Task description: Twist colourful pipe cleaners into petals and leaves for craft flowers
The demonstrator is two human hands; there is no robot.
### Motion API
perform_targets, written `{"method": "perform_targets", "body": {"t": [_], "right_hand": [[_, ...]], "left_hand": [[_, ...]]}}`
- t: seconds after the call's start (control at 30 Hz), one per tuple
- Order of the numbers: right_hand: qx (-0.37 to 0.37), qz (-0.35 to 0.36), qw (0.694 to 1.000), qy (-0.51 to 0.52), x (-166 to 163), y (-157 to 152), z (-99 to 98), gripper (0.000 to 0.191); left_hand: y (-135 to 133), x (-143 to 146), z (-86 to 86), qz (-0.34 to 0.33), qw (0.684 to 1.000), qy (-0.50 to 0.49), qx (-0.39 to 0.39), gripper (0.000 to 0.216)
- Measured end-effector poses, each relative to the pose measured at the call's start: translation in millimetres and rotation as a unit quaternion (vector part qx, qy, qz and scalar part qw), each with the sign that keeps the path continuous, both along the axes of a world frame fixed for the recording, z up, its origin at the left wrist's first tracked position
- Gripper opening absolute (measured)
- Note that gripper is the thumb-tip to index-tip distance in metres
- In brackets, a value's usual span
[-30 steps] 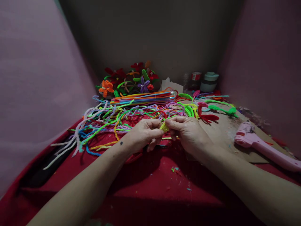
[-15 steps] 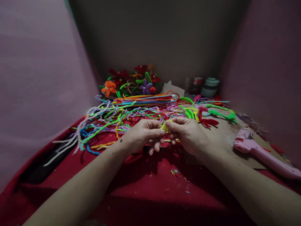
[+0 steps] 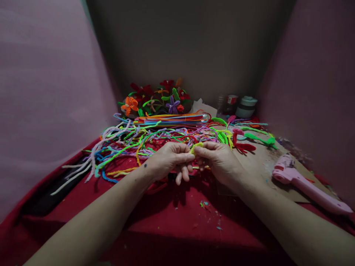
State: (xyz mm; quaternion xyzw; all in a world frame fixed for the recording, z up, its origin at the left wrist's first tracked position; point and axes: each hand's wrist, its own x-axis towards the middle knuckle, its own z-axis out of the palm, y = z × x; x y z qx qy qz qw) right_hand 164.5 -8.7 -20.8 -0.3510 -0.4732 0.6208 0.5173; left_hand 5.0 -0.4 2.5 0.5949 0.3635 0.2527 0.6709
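Between my two hands is a short, bent yellow pipe cleaner (image 3: 196, 146), partly covered by the fingers. My left hand (image 3: 173, 159) pinches its left end between thumb and forefinger, with the other fingers loosely curled below. Thumb and forefinger of my right hand (image 3: 219, 159) close on the other end. Both hands hang just above the front of the red cloth (image 3: 166, 221). Right behind them spreads a tangle of loose coloured pipe cleaners (image 3: 133, 144).
A pink glue gun (image 3: 307, 183) lies on a cardboard sheet (image 3: 257, 166) at right, near a red pipe-cleaner piece (image 3: 244, 147). At the back are a pipe-cleaner bundle (image 3: 172, 119), pipe-cleaner flowers (image 3: 172, 105) and a lidded jar (image 3: 246, 107). Scraps (image 3: 205, 205) dot the cloth.
The yellow pipe cleaner has turned slightly in the fingers and now shows as a thin curve. Both hands stay almost in place; the view has shifted slightly.
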Motion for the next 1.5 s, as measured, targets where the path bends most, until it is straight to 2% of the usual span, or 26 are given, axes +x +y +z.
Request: {"method": "perform_targets", "body": {"t": [0.2, 0.47, 0.67, 0.9, 1.03, 1.1, 1.27, 1.4, 1.5], "right_hand": [[0.021, -0.027, 0.999, 0.0, 0.9, 1.7, 4.8, 0.021], [0.038, -0.043, 0.998, -0.031, 1.5, 1.2, 7.3, 0.022], [0.04, -0.068, 0.99, -0.116, 1.6, -0.7, 9.2, 0.029], [0.036, -0.049, 0.995, -0.077, 2.5, -0.2, 7.4, 0.026], [0.055, -0.092, 0.988, -0.109, 1.3, -0.5, 6.6, 0.029], [0.05, -0.091, 0.99, -0.096, 0.0, -0.6, 5.8, 0.029], [0.021, -0.008, 0.999, -0.034, -1.7, -1.6, 4.5, 0.025], [0.014, -0.025, 0.999, -0.013, 0.2, -1.2, 6.1, 0.024], [0.006, -0.026, 1.0, -0.003, 0.7, 0.1, 6.0, 0.024]], "left_hand": [[0.2, -2.2, -1.4, -0.029, 0.999, -0.012, -0.034, 0.013], [-0.2, -2.7, 2.0, -0.021, 0.999, -0.025, -0.037, 0.012], [-1.8, 0.7, -0.5, -0.002, 1.0, -0.002, 0.005, 0.015], [-4.4, -0.1, 6.2, 0.031, 0.997, 0.042, 0.052, 0.021], [-4.6, 1.0, 6.9, 0.024, 0.996, 0.066, 0.056, 0.019], [-3.8, 2.2, 4.2, 0.021, 0.997, 0.057, 0.051, 0.018], [-1.7, 2.7, -1.7, 0.029, 0.999, -0.018, 0.023, 0.014], [1.6, 0.0, -1.6, 0.017, 0.997, -0.072, -0.005, 0.015], [3.6, -0.7, -1.3, 0.044, 0.996, -0.083, 0.002, 0.012]]}}
